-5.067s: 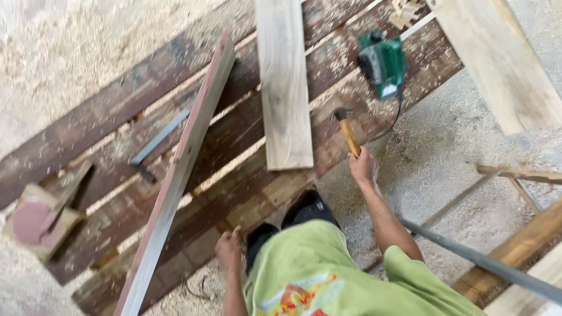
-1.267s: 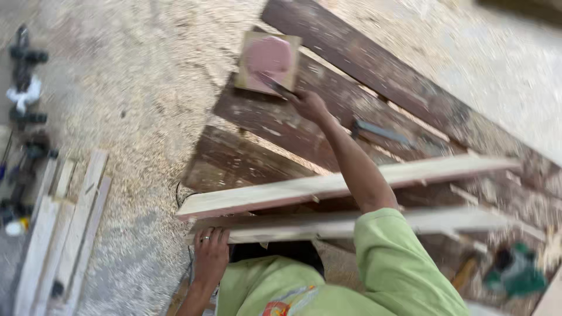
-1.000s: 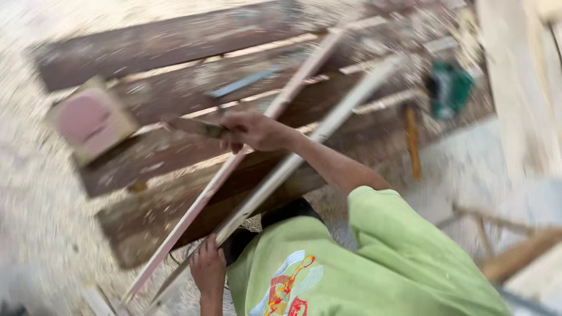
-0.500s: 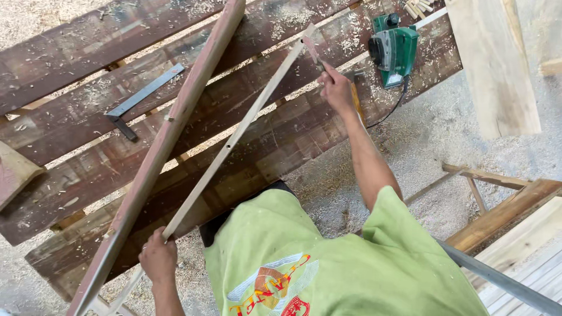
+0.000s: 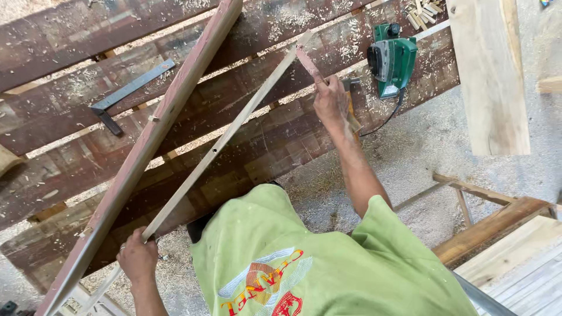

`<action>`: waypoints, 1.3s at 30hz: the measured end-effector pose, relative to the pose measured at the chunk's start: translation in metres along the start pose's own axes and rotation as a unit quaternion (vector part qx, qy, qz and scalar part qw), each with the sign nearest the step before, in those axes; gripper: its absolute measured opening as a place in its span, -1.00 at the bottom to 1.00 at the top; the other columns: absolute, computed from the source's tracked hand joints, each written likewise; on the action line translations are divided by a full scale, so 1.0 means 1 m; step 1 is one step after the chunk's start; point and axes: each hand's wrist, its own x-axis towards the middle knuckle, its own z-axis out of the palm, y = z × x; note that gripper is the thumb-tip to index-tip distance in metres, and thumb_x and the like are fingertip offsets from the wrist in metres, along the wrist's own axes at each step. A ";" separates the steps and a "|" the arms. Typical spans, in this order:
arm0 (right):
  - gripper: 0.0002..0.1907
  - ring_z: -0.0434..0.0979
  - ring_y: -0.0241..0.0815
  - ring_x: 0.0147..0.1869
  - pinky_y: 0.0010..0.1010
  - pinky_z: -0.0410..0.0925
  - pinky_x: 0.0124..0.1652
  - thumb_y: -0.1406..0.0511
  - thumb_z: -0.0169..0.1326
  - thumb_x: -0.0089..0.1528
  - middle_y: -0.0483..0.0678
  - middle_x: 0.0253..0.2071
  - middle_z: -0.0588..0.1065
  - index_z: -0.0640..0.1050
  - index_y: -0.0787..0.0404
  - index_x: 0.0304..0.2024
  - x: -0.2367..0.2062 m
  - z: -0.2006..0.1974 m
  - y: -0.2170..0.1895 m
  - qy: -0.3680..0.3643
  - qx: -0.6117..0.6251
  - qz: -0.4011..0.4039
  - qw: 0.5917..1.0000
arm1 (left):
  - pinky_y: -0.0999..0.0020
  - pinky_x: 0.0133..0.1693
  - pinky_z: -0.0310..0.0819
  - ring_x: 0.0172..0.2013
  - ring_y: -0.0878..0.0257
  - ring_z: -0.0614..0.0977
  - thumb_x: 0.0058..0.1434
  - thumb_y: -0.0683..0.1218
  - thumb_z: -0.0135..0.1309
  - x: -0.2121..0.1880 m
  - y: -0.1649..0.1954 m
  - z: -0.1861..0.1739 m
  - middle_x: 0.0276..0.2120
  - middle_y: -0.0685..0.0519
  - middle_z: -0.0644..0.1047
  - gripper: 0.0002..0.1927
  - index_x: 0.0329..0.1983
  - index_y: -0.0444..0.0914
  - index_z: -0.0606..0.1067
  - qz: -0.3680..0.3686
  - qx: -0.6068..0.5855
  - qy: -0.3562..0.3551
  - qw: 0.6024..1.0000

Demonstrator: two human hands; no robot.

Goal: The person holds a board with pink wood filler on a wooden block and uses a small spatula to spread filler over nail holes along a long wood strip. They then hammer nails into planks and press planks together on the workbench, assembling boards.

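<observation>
A long thin pale slat [image 5: 222, 143] lies diagonally across the dark plank workbench [image 5: 275, 140]. My left hand [image 5: 137, 257] grips its near end at the bench's front edge. My right hand [image 5: 331, 99] is shut on a flat reddish pencil [image 5: 307, 58], whose tip touches the slat's far end. Under that hand lies a hammer with a wooden handle [image 5: 353, 122]. A wider reddish plank [image 5: 158, 131] runs parallel, just left of the slat.
A green electric planer [image 5: 392, 58] sits right of my right hand, its cord trailing off the bench. A steel square [image 5: 129, 93] lies at the left. A pale board [image 5: 489, 76] leans at the upper right. Sawdust covers the floor; timber frames [image 5: 492, 225] stand lower right.
My right hand carried the pencil from the block at the left to the slat's far end. In the last half second it shifted only slightly; my left hand kept its grip.
</observation>
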 end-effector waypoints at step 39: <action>-0.75 0.56 0.30 -0.33 0.11 0.39 -0.32 0.17 0.05 0.40 0.18 -0.40 0.54 0.53 0.21 -0.25 0.023 0.106 -0.876 -0.148 0.175 -0.321 0.919 | -0.07 0.27 0.22 0.28 -0.11 0.38 0.06 -0.01 0.24 -0.186 -0.430 -0.048 0.26 -0.16 0.38 -0.22 0.37 -0.22 0.30 -0.252 -0.264 0.069 0.928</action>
